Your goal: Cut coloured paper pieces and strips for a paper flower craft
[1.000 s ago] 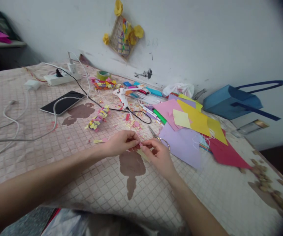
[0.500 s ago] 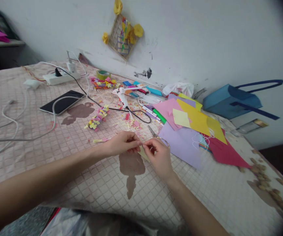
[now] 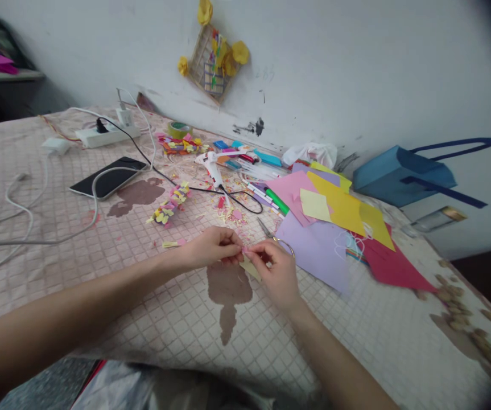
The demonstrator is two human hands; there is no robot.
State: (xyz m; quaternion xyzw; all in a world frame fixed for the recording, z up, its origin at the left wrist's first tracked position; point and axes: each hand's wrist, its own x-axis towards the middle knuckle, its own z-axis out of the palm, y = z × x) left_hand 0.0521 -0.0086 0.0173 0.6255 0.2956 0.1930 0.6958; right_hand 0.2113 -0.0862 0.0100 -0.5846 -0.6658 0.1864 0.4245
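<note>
My left hand (image 3: 217, 247) and my right hand (image 3: 276, 272) meet above the cloth, fingertips pinched together. Between them shows a tiny bit of pink paper (image 3: 244, 250), mostly covered by the fingers. A pale yellow paper strip (image 3: 250, 269) lies below the fingertips, partly hidden by my right hand. Scissors (image 3: 265, 229) rest just beyond my right hand, one handle loop partly behind it. Short yellow and pink paper strips (image 3: 170, 244) lie by my left wrist. Farther off is a fluffy cluster of pink, yellow and purple paper pieces (image 3: 169, 206).
A white glue gun (image 3: 211, 169) with a black cord stands amid paper scraps. Coloured sheets (image 3: 313, 250) spread to the right, near a blue bag (image 3: 403, 176). At left are a dark tablet (image 3: 107, 177), white cables and a power strip (image 3: 106, 136). A tape roll (image 3: 180, 130) sits behind.
More of the pink paper shows between my fingertips now. Both hands keep nearly the same place, and the things around them have not moved.
</note>
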